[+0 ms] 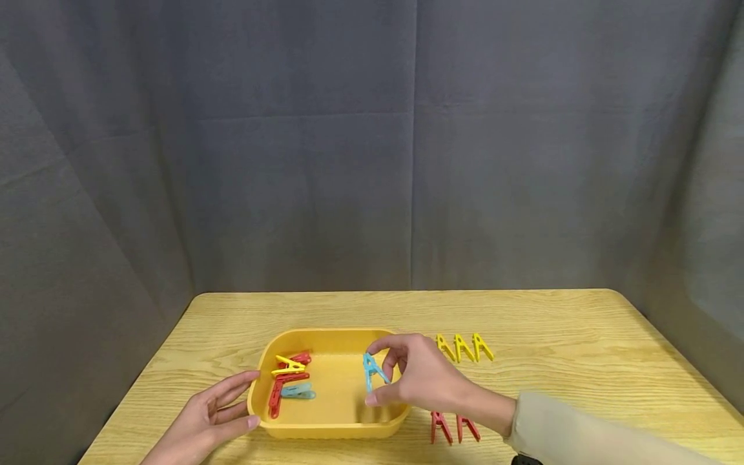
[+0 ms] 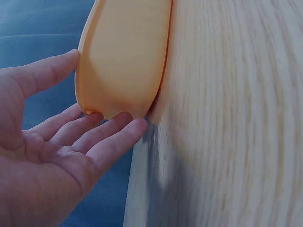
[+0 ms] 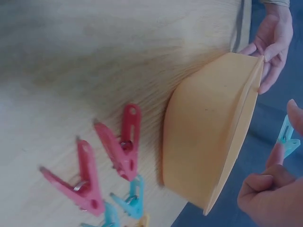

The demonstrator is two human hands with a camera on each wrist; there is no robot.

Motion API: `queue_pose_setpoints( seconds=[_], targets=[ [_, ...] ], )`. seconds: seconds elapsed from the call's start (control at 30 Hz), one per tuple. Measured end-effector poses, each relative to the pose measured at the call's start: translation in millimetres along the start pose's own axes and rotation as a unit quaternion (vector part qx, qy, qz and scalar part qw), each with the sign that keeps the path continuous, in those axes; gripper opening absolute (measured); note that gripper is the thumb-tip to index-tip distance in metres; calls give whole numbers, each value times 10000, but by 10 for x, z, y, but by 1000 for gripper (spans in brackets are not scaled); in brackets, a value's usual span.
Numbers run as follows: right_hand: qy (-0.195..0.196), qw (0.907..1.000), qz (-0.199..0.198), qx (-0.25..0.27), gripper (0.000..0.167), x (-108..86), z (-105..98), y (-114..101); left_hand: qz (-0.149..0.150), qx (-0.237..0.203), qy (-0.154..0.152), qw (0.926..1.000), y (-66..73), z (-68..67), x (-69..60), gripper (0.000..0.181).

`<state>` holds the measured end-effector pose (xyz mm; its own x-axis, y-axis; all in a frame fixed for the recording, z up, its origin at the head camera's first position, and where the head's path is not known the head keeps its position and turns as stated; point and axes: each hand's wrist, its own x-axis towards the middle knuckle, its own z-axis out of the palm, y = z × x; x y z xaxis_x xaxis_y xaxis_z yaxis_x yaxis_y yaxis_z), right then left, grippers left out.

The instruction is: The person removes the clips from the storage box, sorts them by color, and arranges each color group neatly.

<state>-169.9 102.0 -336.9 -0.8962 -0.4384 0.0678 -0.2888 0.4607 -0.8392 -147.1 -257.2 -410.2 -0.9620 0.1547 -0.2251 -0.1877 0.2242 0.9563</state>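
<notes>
My right hand point(image 1: 427, 374) pinches a light blue clothespin point(image 1: 369, 368) between thumb and fingers, above the right part of a shallow yellow plastic bin point(image 1: 331, 431). The pin's two legs spread downward. At the bin's left end my left hand point(image 1: 203, 416) touches the wall and rim with fingertips and thumb, fingers fairly straight. Inside, toward the left, several red clothespins point(image 1: 275, 398) lie with a yellow clothespin point(image 1: 290, 366) and another blue clothespin point(image 1: 298, 391).
Three yellow clothespins point(image 1: 463, 349) stand in a row right of the bin. Nearer the front are two red clothespins point(image 1: 440, 427). Blue clothespins point(image 3: 134, 201) between these rows are hidden by the right hand and forearm in the head view. A grey curtain point(image 1: 302, 194) hangs behind the wooden table point(image 1: 552, 349).
</notes>
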Motion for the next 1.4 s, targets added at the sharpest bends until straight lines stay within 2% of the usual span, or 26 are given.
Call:
queue_pose_setpoints(
  seconds=[0.2, 0.5, 0.67, 0.8, 1.1, 1.4],
  targets=[
    [364, 9993, 123, 34, 56, -190, -113, 98, 17, -17, -9, 10000, -18, 1, 8, 84],
    [915, 9949, 417, -3, 56, -440, -313, 289, 115, -124, -188, 9997, -25, -20, 14, 85],
    [1100, 9919, 636, -53, 58, -552, -445, 416, 161, -216, -258, 9993, -31, -26, 7, 85],
    [1243, 9889, 807, -43, 61, -630, -531, 518, 133, -121, -197, 9996, -27, -20, 11, 85],
    [1427, 9828, 1156, -172, 66, -725, -653, 736, 28, -11, -56, 10000, -9, -5, 12, 85],
    [1319, 9819, 1358, -22, 65, -761, -726, 932, 82, -62, -109, 9999, -19, -9, 21, 85]
  ],
)
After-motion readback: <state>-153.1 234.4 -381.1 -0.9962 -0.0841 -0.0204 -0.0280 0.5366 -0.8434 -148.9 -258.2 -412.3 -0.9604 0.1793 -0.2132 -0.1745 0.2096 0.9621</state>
